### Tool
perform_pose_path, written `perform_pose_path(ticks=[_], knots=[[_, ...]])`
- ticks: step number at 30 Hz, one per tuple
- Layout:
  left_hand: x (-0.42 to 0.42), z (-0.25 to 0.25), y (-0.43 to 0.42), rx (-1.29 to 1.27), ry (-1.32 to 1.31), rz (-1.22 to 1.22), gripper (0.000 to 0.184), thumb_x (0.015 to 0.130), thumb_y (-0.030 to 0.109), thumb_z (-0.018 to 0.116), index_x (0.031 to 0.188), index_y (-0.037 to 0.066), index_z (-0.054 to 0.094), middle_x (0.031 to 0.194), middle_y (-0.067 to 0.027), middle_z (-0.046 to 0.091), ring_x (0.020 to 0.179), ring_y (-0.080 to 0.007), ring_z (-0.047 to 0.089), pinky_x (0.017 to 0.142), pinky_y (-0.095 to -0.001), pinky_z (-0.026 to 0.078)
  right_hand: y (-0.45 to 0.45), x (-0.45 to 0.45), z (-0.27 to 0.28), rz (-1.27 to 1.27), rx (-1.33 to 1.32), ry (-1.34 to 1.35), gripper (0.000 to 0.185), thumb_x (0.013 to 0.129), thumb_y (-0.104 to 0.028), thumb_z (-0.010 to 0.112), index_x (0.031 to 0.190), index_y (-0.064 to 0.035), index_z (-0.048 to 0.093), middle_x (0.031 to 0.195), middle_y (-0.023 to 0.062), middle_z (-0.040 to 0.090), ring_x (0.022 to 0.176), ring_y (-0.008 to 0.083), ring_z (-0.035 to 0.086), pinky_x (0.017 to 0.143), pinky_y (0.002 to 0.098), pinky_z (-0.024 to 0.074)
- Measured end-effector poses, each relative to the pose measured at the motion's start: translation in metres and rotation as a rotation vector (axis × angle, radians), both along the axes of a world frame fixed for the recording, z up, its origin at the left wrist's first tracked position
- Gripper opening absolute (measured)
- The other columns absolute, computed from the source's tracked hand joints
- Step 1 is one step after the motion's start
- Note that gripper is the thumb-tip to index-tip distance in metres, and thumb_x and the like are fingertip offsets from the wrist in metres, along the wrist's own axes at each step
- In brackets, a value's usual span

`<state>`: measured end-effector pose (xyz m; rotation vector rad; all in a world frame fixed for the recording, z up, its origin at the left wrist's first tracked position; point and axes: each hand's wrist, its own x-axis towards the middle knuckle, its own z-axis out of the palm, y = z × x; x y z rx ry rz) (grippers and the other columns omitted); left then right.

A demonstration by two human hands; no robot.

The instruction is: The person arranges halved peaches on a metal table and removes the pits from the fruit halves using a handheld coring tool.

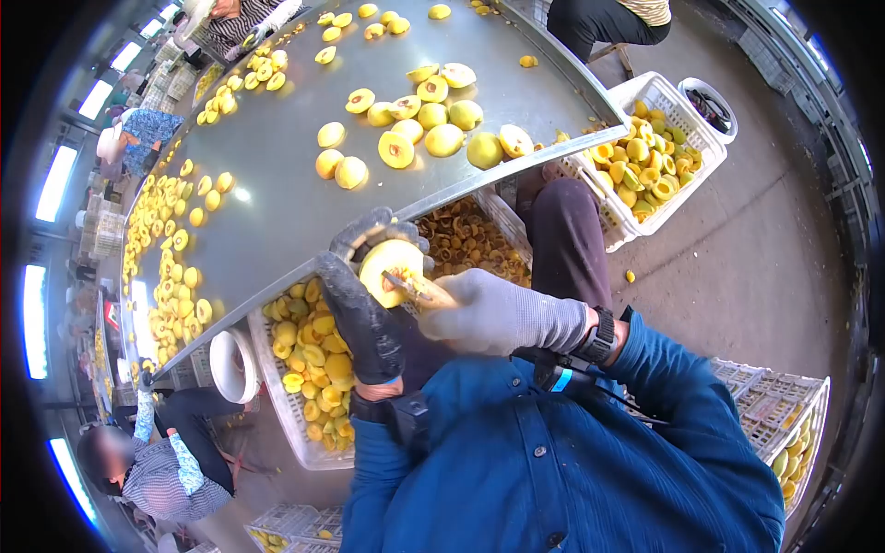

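Note:
My left hand (367, 304), in a dark glove, holds a yellow peach half (391, 269) with its cut face up, near the metal table's edge. In a grey glove, my right hand (498, 311) is closed around the wooden handle of a small pitting tool (426, 291). The metal tip touches the middle of the cut face. Several peach halves (443, 139) lie on the metal table (277, 189) beyond my hands. Below my hands, a crate holds brown pits and scraps (475, 235).
Crates of peach halves stand at the left (286, 405) and right (659, 221). A white bucket (234, 367) is beside the left crate, another bucket (719, 97) at the upper right. A co-worker (171, 470) sits at lower left; others sit around the table.

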<state>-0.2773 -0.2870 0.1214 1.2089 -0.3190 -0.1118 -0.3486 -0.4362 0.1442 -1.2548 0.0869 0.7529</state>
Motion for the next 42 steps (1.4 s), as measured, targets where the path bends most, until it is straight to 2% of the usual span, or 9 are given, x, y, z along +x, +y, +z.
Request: perform_pose_path(ticks=[4,6,11,17,21,27,37,41,42], knots=[[0.002,0.011,0.013,0.371,-0.270,-0.014,0.056,0.101,0.047,0.035,0.102,-0.002,0.062,0.092,-0.0175,0.068,0.082,-0.0255,0.067,0.077,-0.0357,0.055,0.002,0.002,-0.023,0.058,-0.591,-0.618,0.027,0.090,-0.022,0.058,0.101,0.0021,0.059,0.067,0.0021,0.058,0.058,0.0187,0.057,0.058,0.0355,0.0486],[0.005,0.017,0.011,0.532,-0.430,0.058,0.056,0.103,0.047,0.031,0.098,0.001,0.062,0.083,-0.0152,0.067,0.077,-0.0242,0.066,0.072,-0.0349,0.055,0.007,-0.003,-0.015,-0.015,-0.291,-0.434,0.026,0.090,-0.023,0.058,0.099,0.0014,0.059,0.064,0.0009,0.056,0.053,0.0176,0.054,0.053,0.0343,0.0468],[-0.004,-0.002,-0.002,-0.216,0.038,-0.097,0.059,0.100,0.057,0.029,0.094,0.005,0.057,0.076,-0.0125,0.063,0.067,-0.0231,0.062,0.061,-0.0335,0.054,0.010,-0.009,-0.014,0.094,0.451,0.107,0.024,0.091,-0.029,0.061,0.089,-0.0053,0.061,0.056,-0.0073,0.042,0.049,0.0019,0.040,0.044,0.0200,0.0297],[0.015,-0.025,0.005,-0.318,0.326,0.300,0.058,0.102,0.053,0.029,0.117,0.000,0.048,0.089,-0.0138,0.063,0.080,-0.0246,0.063,0.082,-0.0344,0.053,0.021,0.008,-0.075,-0.108,-0.599,-1.092,0.022,0.086,-0.027,0.064,0.089,-0.0057,0.060,0.063,0.0096,0.062,0.055,0.0265,0.062,0.049,0.0387,0.0458],[0.031,-0.079,0.078,-0.109,0.125,0.331,0.063,0.099,0.056,0.034,0.124,0.001,0.050,0.112,-0.0137,0.061,0.098,-0.0265,0.062,0.086,-0.0385,0.054,-0.005,0.025,-0.179,0.222,-1.186,-0.781,0.023,0.083,-0.028,0.063,0.091,-0.0065,0.058,0.071,0.0179,0.064,0.068,0.0401,0.064,0.060,0.0487,0.0496],[0.090,-0.138,0.176,0.910,-0.404,0.858,0.029,0.097,0.024,0.053,0.105,-0.002,0.063,0.101,-0.0126,0.067,0.092,-0.0246,0.063,0.087,-0.0347,0.048,-0.009,0.013,-0.205,0.005,-1.101,-0.652,0.026,0.083,-0.024,0.063,0.101,-0.0072,0.054,0.071,0.0184,0.065,0.066,0.0392,0.065,0.058,0.0504,0.0491],[0.249,-0.141,0.005,1.728,-0.754,0.322,0.059,0.084,0.045,0.065,0.130,0.011,0.051,0.113,-0.0175,0.061,0.101,-0.0347,0.061,0.084,-0.0462,0.050,-0.012,0.004,-0.176,-0.029,-0.952,-0.508,0.026,0.087,-0.030,0.061,0.110,-0.0183,0.055,0.079,0.0132,0.065,0.067,0.0351,0.063,0.058,0.0464,0.0484],[0.265,-0.157,0.018,1.255,-0.677,0.256,0.049,0.087,0.042,0.062,0.123,0.008,0.056,0.111,-0.0168,0.061,0.095,-0.0323,0.064,0.077,-0.0461,0.053,-0.016,0.006,-0.168,-0.161,-0.897,-0.427,0.028,0.088,-0.034,0.062,0.107,-0.0165,0.054,0.079,0.0185,0.064,0.070,0.0388,0.063,0.061,0.0491,0.0488],[0.245,-0.122,0.017,0.888,-0.104,0.012,0.042,0.090,0.038,0.060,0.118,0.006,0.059,0.108,-0.0129,0.062,0.084,-0.0296,0.066,0.066,-0.0402,0.056,-0.019,0.011,-0.158,-0.227,-0.872,-0.450,0.029,0.087,-0.035,0.063,0.107,-0.0157,0.053,0.078,0.0194,0.064,0.070,0.0394,0.063,0.061,0.0501,0.0485]])
